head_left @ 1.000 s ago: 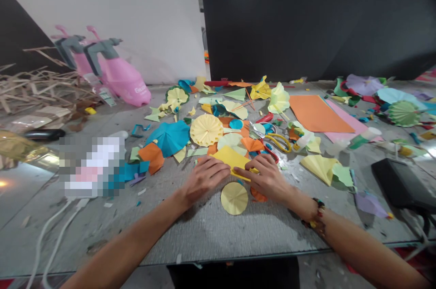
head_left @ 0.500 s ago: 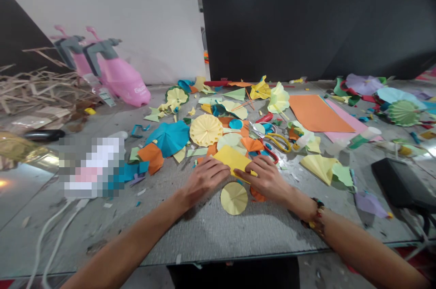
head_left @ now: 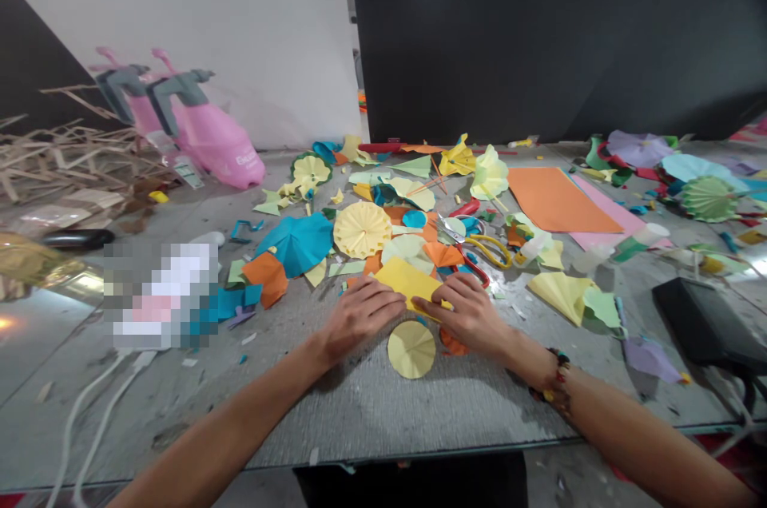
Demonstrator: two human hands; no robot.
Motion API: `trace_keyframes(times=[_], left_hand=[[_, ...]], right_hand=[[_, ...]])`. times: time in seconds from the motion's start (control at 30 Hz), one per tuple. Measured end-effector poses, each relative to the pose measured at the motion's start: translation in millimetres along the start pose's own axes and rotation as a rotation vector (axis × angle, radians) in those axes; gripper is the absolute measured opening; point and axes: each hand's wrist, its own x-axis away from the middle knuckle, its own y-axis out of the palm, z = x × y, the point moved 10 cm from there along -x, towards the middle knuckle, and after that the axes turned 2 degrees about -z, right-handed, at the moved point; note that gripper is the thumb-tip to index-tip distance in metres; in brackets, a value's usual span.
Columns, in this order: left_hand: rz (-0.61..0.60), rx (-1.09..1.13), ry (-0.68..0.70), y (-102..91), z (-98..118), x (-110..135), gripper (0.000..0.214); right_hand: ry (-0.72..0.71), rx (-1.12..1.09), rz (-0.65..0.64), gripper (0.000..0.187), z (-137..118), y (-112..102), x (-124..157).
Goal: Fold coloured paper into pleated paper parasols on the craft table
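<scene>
The head camera gives the only view, looking down over a cluttered work table (head_left: 419, 412). A yellow paper sheet (head_left: 406, 283) lies on the table near its front edge, between the two hands, on top of scattered paper scraps. The left hand (head_left: 359, 322) rests with its fingers (head_left: 387, 302) extended and closed together, their tips at the sheet's lower left edge. The right hand (head_left: 470, 316) lies flat too, its fingers (head_left: 430, 304) stretched over the sheet's lower edge. Neither hand appears to be pinching it.

The sheet looks light, thin and soft, likely to slide on the other paper and crease easily, so flat fingers along its edges would steady it best. Its lower edge is partly hidden by the fingers, so any fold there is hard to make out. A pleated yellow paper disc (head_left: 411, 349) lies just below the hands, and an orange paper scrap (head_left: 454, 343) pokes out beneath the right hand. Scissors with yellow handles (head_left: 488, 251) lie nearby, and a blurred patch (head_left: 159, 296) hides whatever is on the table at the left.
</scene>
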Motion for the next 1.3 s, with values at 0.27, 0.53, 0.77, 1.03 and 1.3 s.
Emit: trace_keyframes(times=[0.27, 0.53, 0.77, 1.03, 1.3], left_hand=[[-0.008, -0.012, 0.025, -0.3, 1.5, 0.3, 0.016], [-0.019, 0.007, 0.011, -1.4, 1.0, 2.7, 0.02], [-0.013, -0.029, 0.03, -2.4, 3.6, 0.0, 0.02], [-0.026, -0.09, 0.06, -1.3, 6.5, 0.6, 0.021], [-0.065, -0.125, 0.072, 1.9, 8.1, 0.1, 0.023]], right_hand=[[0.023, -0.002, -0.004, 0.034, 2.5, 2.9, 2.2], [0.004, -0.011, 0.001, 0.038, 1.1, 0.1, 1.0], [0.011, -0.021, -0.011, 0.031, 1.8, 3.1, 3.5], [0.005, -0.031, 0.0, 0.027, 1.1, 1.1, 2.4], [-0.008, -0.025, -0.004, 0.028, -0.3, -0.1, 3.1]])
